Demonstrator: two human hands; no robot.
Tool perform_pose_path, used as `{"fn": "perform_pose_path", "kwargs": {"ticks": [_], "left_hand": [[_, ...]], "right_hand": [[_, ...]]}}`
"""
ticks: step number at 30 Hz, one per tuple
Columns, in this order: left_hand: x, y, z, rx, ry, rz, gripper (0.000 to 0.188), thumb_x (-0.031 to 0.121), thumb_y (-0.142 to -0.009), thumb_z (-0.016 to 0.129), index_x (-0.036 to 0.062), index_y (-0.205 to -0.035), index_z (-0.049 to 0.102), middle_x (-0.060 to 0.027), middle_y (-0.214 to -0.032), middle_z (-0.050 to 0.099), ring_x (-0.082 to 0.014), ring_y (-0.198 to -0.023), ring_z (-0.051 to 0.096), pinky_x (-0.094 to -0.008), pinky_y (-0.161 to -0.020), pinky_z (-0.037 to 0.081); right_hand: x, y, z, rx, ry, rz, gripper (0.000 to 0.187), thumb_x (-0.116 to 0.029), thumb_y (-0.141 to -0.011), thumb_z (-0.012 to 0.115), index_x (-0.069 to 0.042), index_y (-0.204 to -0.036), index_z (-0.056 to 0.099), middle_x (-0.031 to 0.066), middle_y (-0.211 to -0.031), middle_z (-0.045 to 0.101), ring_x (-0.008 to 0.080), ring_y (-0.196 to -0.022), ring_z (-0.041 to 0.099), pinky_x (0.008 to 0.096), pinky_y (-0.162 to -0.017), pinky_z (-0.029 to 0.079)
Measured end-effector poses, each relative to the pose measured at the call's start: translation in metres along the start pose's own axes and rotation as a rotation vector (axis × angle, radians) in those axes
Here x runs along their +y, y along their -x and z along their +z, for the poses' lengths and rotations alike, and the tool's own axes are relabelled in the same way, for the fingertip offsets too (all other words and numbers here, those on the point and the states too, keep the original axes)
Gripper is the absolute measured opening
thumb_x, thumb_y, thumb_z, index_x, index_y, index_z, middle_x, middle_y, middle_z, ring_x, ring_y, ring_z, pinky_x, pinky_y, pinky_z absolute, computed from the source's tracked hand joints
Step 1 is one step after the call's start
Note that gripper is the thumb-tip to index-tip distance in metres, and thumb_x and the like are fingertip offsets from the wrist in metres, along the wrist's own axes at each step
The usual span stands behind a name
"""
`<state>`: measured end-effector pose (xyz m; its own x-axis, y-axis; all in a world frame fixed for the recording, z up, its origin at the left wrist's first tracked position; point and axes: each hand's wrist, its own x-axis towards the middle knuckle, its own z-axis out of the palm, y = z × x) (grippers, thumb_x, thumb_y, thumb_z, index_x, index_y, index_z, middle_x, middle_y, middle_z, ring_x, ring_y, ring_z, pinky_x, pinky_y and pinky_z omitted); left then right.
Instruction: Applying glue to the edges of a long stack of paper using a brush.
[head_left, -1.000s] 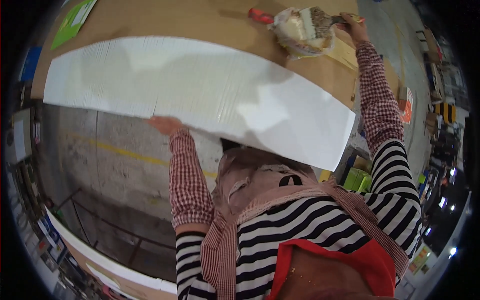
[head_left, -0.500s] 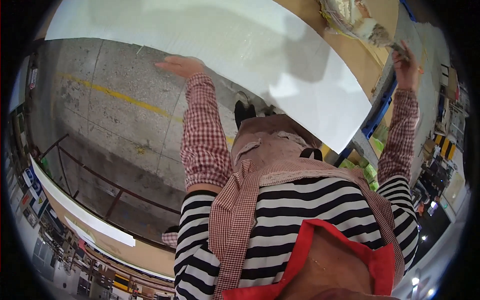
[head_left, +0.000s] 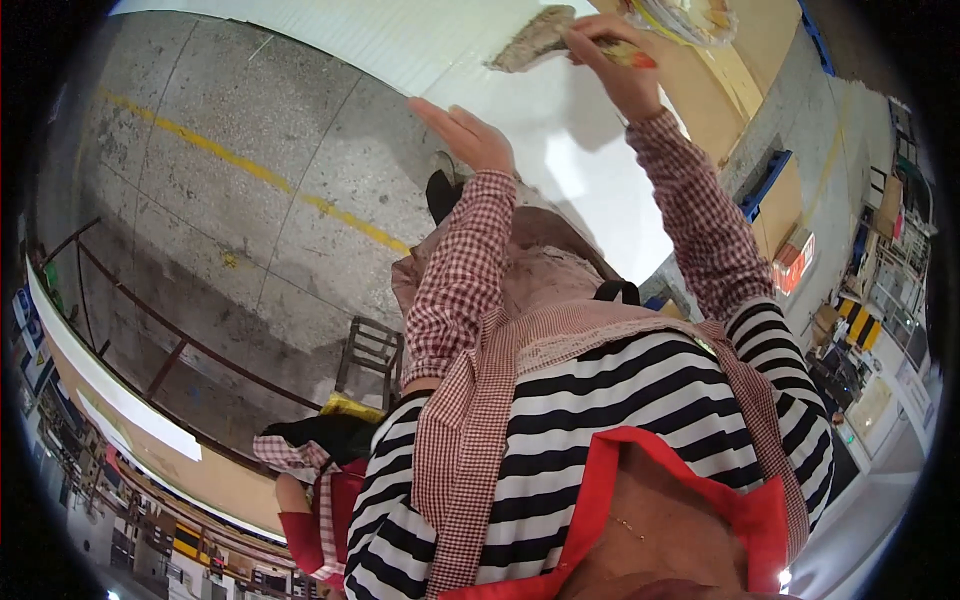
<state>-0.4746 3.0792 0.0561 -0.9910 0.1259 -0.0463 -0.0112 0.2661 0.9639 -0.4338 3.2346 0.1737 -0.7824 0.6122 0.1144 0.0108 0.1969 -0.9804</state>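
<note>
A wide brush with matted, pale bristles is in my right hand, its reddish handle end showing past my fingers. The bristles are over the glossy white sheet and appear to touch it. Beside the near edge of that sheet is my left hand, holding nothing, its fingers stretched out and together; whether it touches the edge I cannot tell. Just beyond my right hand stands a plastic-lined container, partly cut off by the upper edge of the view.
Brown board shows beside the white sheet at the right. Behind me at the left are a dark metal rail, a stool and another person's red sleeve. A yellow line crosses the concrete floor.
My right hand has swung the brush leftward from near the container onto the white sheet. My left hand has moved right along the sheet's edge. Another person now shows at the lower left.
</note>
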Motion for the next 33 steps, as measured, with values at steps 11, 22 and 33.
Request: {"fn": "perform_pose_path", "kwargs": {"ticks": [11,22,33], "left_hand": [[-0.003,0.001,0.004,0.040,-0.090,0.032,0.053,0.024,-0.100,0.020,-0.0045,-0.143,0.005,-0.0208,-0.150,0.005,-0.0320,-0.140,0.007,-0.0381,-0.115,0.011],[-0.003,0.003,0.000,0.052,-0.149,0.010,0.053,0.022,-0.100,0.020,-0.0024,-0.144,0.005,-0.0201,-0.151,0.006,-0.0322,-0.140,0.010,-0.0378,-0.115,0.014],[0.009,0.009,0.000,0.020,-0.156,-0.018,0.053,0.023,-0.100,0.019,-0.0023,-0.144,0.003,-0.0206,-0.151,0.006,-0.0327,-0.139,0.011,-0.0373,-0.114,0.016]], "right_hand": [[0.002,0.190,-0.125,0.063,0.513,0.167,0.013,-0.007,-0.080,0.067,-0.001,-0.073,0.058,0.0024,-0.072,0.058,0.0081,-0.065,0.054,0.0225,-0.059,0.045],[-0.022,0.029,-0.033,0.034,0.195,0.067,0.014,-0.016,-0.082,0.068,-0.002,-0.083,0.065,0.0030,-0.073,0.064,0.0089,-0.067,0.059,0.0222,-0.064,0.047],[0.026,0.143,-0.136,-0.024,0.579,0.222,0.019,-0.019,-0.080,0.071,-0.002,-0.075,0.062,0.0012,-0.066,0.060,0.0073,-0.063,0.055,0.0222,-0.058,0.045]]}}
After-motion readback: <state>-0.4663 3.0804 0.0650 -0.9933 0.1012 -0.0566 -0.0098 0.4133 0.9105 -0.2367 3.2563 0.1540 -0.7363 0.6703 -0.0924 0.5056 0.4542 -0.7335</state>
